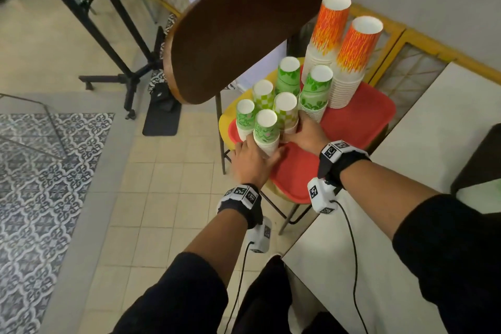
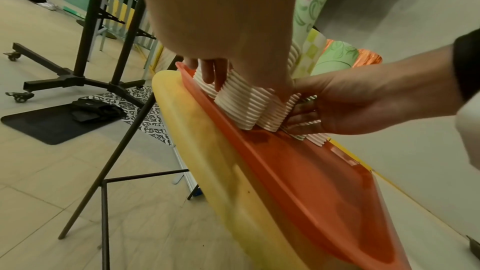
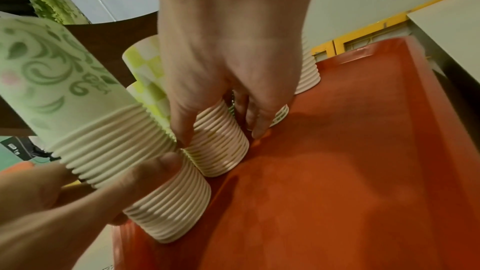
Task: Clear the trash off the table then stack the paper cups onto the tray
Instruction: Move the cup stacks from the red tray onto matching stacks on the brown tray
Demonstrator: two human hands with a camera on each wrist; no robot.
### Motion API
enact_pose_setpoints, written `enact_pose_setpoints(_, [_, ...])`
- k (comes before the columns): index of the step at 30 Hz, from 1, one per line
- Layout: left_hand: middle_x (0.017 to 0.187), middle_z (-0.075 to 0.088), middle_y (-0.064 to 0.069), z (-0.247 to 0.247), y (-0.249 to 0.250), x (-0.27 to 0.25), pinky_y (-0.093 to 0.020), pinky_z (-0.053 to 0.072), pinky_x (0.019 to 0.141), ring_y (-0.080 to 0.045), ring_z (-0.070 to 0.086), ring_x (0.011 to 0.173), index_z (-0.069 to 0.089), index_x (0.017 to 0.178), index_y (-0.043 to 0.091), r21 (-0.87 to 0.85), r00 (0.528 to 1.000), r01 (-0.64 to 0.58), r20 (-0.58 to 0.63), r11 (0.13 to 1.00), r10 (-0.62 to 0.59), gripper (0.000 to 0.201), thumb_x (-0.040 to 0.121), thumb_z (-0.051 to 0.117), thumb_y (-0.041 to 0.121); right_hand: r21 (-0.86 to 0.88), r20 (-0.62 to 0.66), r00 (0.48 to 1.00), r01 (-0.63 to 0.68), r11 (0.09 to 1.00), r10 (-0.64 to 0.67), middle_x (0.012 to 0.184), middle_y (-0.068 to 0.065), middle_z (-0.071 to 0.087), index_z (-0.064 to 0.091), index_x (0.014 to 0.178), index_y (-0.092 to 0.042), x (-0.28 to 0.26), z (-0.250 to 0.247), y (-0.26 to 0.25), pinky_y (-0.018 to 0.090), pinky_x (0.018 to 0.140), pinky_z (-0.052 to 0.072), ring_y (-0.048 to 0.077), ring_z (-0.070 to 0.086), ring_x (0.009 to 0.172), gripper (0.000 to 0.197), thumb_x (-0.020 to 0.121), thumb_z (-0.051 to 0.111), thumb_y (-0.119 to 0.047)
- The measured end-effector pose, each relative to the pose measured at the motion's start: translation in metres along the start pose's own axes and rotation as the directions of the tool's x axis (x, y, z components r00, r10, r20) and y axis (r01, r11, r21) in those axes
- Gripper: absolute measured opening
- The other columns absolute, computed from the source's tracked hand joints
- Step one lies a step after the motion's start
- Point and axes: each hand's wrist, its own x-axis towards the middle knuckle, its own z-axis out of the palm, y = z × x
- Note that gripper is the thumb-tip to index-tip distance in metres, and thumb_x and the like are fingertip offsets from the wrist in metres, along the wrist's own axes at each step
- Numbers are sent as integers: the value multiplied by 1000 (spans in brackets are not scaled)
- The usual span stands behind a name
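- The red tray (image 1: 360, 119) sits on a yellow chair seat (image 1: 226, 119), just beside the pale table (image 1: 406, 225) on the right; the chair's brown backrest (image 1: 244, 35) rises on the far side.
- Eight upside-down stacks of paper cups stand on the tray: two tall orange stacks (image 1: 349, 62) at the far right and six shorter green stacks (image 1: 287, 81) crowded toward the left end.
- The left hand (image 1: 250, 163) curls its fingers and thumb round the ribbed rims of the nearest green stack (image 1: 267, 130), which stands at the tray's near-left edge.
- The right hand (image 1: 303, 133) pinches the base of the checked stack (image 1: 284, 111) just behind it, thumb on one side and fingers (image 3: 257, 118) on the other, fingertips down near the tray floor.
- The two gripped stacks touch each other and their neighbours.
- The stacking looks almost finished: every cup in view is already on the tray, and the visible part of the table shows no trash.
- What seems left is nudging these last stacks tight and upright, then letting go; the rest of the table is out of view, so I cannot tell if more cups wait there.
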Motion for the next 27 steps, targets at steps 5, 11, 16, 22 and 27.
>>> enact_pose_setpoints(5, [109, 71, -14, 2, -7, 6, -47, 49, 81, -38, 61, 99, 55, 116, 9, -54, 998, -62, -25, 997, 61, 71, 76, 66, 66, 89, 3, 1000, 9, 996, -10, 125, 6, 65, 49, 131, -13, 3, 3, 0, 32, 97, 45, 22, 60, 115, 82, 61, 89, -28])
enact_pose_setpoints(11, [107, 72, -13, 1, -5, 7, -46, 56, 69, -37, 69, 90, 51, 115, 12, -132, 997, -72, -14, 989, 70, 70, 74, 66, 66, 143, -37, 999, -9, 990, 14, 119, 4, 67, 51, 121, -16, -12, 3, 5, 39, 94, 51, 20, 63, 108, 79, 53, 90, -30])
enact_pose_setpoints(16, [109, 72, -12, -4, -1, 5, -47, 56, 72, -38, 68, 95, 46, 124, 11, -159, 995, -82, 50, 984, 91, 84, 67, 58, 71, 194, -44, 997, -48, 980, 58, 118, 2, 66, 49, 123, -17, -45, -18, 7, 32, 93, 49, 17, 62, 106, 75, 58, 86, -20])
enact_pose_setpoints(22, [117, 65, -8, 5, 42, -9, -48, 55, 84, -32, 65, 103, 48, 127, 14, -249, 963, -242, 55, 938, 263, 70, 74, 74, 52, 292, -129, 985, -73, 953, 115, 117, 1, 64, 48, 123, -18, -113, -78, 17, 37, 93, 50, 18, 62, 104, 76, 55, 82, -22])
enact_pose_setpoints(27, [101, 67, 0, 26, 115, -43, -36, 52, 74, -23, 66, 90, 50, 116, 21, -381, 902, -331, 140, 863, 408, 62, 69, 70, 58, 380, -253, 943, -107, 919, 215, 107, -4, 68, 52, 115, -23, -205, -137, 52, 37, 89, 55, 13, 67, 98, 67, 53, 76, -26])
